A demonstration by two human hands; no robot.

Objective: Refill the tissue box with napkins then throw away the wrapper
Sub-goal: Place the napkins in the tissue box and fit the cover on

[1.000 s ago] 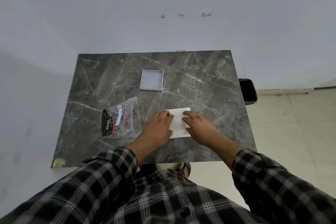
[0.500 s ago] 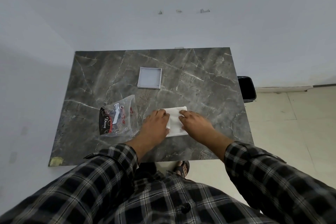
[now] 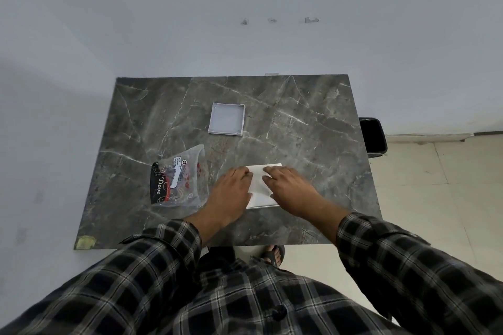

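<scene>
A white stack of napkins (image 3: pixel 260 185) lies flat on the dark marble table (image 3: pixel 313 139), near its front edge. My left hand (image 3: pixel 231 193) rests palm down on the stack's left side and my right hand (image 3: pixel 288 187) on its right side, fingers spread and pointing away from me. Only a strip of napkin shows between them. The clear plastic wrapper (image 3: pixel 178 179) with black and red print lies crumpled just left of my left hand. The shallow white tissue box (image 3: pixel 227 122), open on top with nothing in it, sits farther back near the table's middle.
A black bin (image 3: pixel 373 136) stands on the tiled floor beside the table's right edge. White walls close in behind and to the left. A yellowish tape patch (image 3: pixel 85 242) marks the table's front left corner. A sandalled foot (image 3: pixel 275 254) shows below the front edge.
Both hands have slid closer together on the napkin stack, covering more of it. The stack, wrapper and box stay where they were.
</scene>
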